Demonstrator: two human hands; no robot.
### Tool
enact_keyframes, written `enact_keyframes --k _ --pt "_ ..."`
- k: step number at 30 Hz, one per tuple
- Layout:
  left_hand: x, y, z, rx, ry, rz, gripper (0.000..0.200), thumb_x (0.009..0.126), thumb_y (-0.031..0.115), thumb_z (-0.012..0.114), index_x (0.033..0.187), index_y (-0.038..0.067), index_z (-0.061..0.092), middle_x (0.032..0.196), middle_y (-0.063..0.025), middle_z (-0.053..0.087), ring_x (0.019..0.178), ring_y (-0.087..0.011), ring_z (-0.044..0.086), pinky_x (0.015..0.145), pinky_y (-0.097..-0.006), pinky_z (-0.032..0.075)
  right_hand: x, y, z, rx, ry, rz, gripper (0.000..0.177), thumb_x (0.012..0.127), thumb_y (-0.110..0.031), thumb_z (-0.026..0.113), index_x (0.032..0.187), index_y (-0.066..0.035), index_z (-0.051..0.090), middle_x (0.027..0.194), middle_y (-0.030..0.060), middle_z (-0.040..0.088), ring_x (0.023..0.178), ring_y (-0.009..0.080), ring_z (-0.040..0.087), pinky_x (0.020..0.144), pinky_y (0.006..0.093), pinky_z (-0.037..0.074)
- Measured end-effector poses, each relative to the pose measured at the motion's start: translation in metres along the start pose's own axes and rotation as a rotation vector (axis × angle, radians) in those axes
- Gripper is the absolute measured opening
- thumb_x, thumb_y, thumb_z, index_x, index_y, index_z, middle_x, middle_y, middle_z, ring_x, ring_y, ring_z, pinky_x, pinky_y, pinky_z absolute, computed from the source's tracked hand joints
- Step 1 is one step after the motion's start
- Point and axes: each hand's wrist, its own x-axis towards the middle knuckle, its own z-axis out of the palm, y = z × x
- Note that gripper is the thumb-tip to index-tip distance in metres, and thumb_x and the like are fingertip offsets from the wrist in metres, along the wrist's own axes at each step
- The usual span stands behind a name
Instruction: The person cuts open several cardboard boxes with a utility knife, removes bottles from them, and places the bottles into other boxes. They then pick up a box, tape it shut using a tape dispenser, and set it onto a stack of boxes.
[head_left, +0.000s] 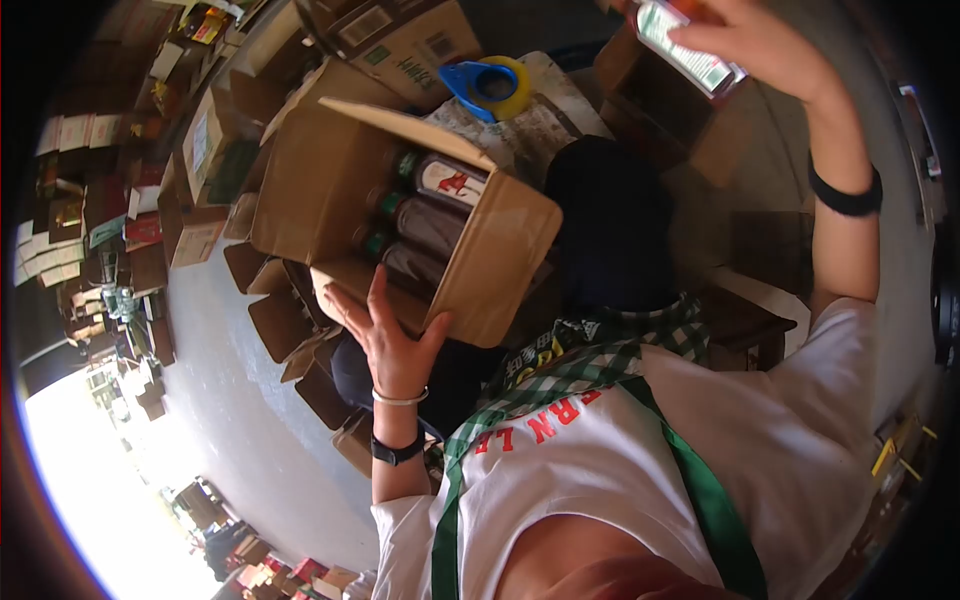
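A tilted, open cardboard box (515,250) faces me with several bottles lying in it. Those bottles (430,222) have green caps and dark contents, and one shows a white label with a red figure. My left hand (392,345) grips the near edge of the box, fingers spread over its side and one fingertip close to the lowest bottle. Off to the upper right, my right hand (755,45) is closed around another bottle (685,48) with a white printed label. The top of that bottle is cut off by the frame edge.
A blue tape dispenser with yellow tape (490,88) sits on a speckled surface (545,95) behind the box. Open cartons (275,300) line the left, and a printed carton (400,50) stands at the back. An open brown box (655,95) lies below my right hand.
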Motion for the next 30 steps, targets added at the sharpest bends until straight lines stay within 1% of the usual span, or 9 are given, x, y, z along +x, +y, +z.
enact_keyframes --k 3,5,7,11,14,17,21,23,30 --pt "-0.001 -0.003 0.0 -0.023 -0.004 0.013 0.088 0.06 0.041 0.08 0.133 0.01 0.04 0.144 -0.0334 -0.001 0.135 -0.0487 0.0 0.108 -0.0544 0.011 0.045 0.069 0.023 -0.754 -0.383 0.262 0.038 0.071 -0.033 0.063 0.092 -0.002 0.065 0.091 0.0168 0.065 0.081 0.0292 0.063 0.071 0.0378 0.05" --pt "-0.003 -0.004 -0.002 -0.024 -0.033 -0.017 0.088 0.062 0.046 0.077 0.132 0.008 0.04 0.145 -0.033 0.0 0.135 -0.0484 0.001 0.108 -0.0542 0.012 0.07 0.112 0.053 -0.817 -0.579 0.384 0.037 0.07 -0.034 0.064 0.093 -0.005 0.069 0.098 0.0134 0.066 0.085 0.0267 0.064 0.071 0.0382 0.05" --pt "-0.003 -0.002 -0.005 -0.002 -0.059 -0.016 0.088 0.064 0.053 0.073 0.131 0.006 0.04 0.145 -0.0316 0.001 0.135 -0.0475 0.002 0.107 -0.0546 0.014 0.109 0.182 0.092 -0.836 -0.745 0.401 0.034 0.071 -0.032 0.064 0.095 -0.008 0.07 0.101 0.0116 0.066 0.088 0.0268 0.063 0.074 0.0388 0.049" --pt "-0.001 0.001 -0.012 0.01 -0.096 -0.06 0.091 0.065 0.063 0.067 0.129 0.004 0.041 0.147 -0.0295 0.001 0.136 -0.0459 0.005 0.107 -0.0532 0.017 0.129 0.287 0.155 -0.686 -0.688 0.333 0.028 0.078 -0.029 0.059 0.098 -0.011 0.069 0.1 0.0117 0.066 0.091 0.0291 0.062 0.075 0.0385 0.049" --pt "0.001 0.011 -0.012 0.029 -0.122 -0.107 0.093 0.067 0.069 0.061 0.129 0.004 0.039 0.147 -0.0282 0.002 0.136 -0.0433 0.009 0.107 -0.0517 0.018 0.118 0.411 0.234 -0.308 -0.643 0.031 0.025 0.083 -0.027 0.055 0.094 -0.009 0.068 0.098 0.0127 0.066 0.089 0.0292 0.063 0.074 0.0401 0.049" --pt "0.0 0.01 -0.013 0.074 -0.139 -0.139 0.094 0.068 0.071 0.058 0.129 0.003 0.037 0.147 -0.0266 0.004 0.135 -0.0391 0.016 0.107 -0.0475 0.02 0.093 0.404 0.248 -0.575 -0.602 0.149 0.036 0.088 -0.024 0.047 0.114 -0.001 0.056 0.103 0.0211 0.062 0.089 0.0334 0.062 0.075 0.0422 0.05" --pt "-0.006 0.006 -0.015 -0.042 -0.18 -0.225 0.093 0.068 0.071 0.059 0.129 0.006 0.035 0.146 -0.0288 0.004 0.135 -0.0444 0.01 0.106 -0.0506 0.019 0.084 0.315 0.21 -0.635 -0.674 0.048 0.028 0.089 -0.021 0.045 0.104 -0.005 0.062 0.097 0.0149 0.064 0.089 0.0272 0.061 0.079 0.0412 0.048" --pt "-0.005 0.008 -0.012 -0.046 -0.127 -0.207 0.096 0.068 0.07 0.06 0.128 -0.001 0.036 0.147 -0.0259 0.008 0.127 -0.0338 0.03 0.103 -0.0408 0.028 0.088 0.312 0.217 -0.777 -0.746 0.006 0.029 0.089 -0.021 0.045 0.107 -0.004 0.061 0.102 0.0157 0.062 0.093 0.0278 0.06 0.082 0.0417 0.047" --pt "-0.01 0.004 -0.012 -0.04 -0.095 -0.221 0.087 0.072 0.065 0.059 0.127 0.0 0.039 0.147 -0.0261 0.005 0.131 -0.0365 0.026 0.104 -0.0414 0.027 0.104 0.386 0.289 -0.542 -0.314 0.49 0.034 0.091 -0.027 0.044 0.114 -0.005 0.056 0.106 0.017 0.06 0.095 0.0289 0.059 0.084 0.041 0.045"
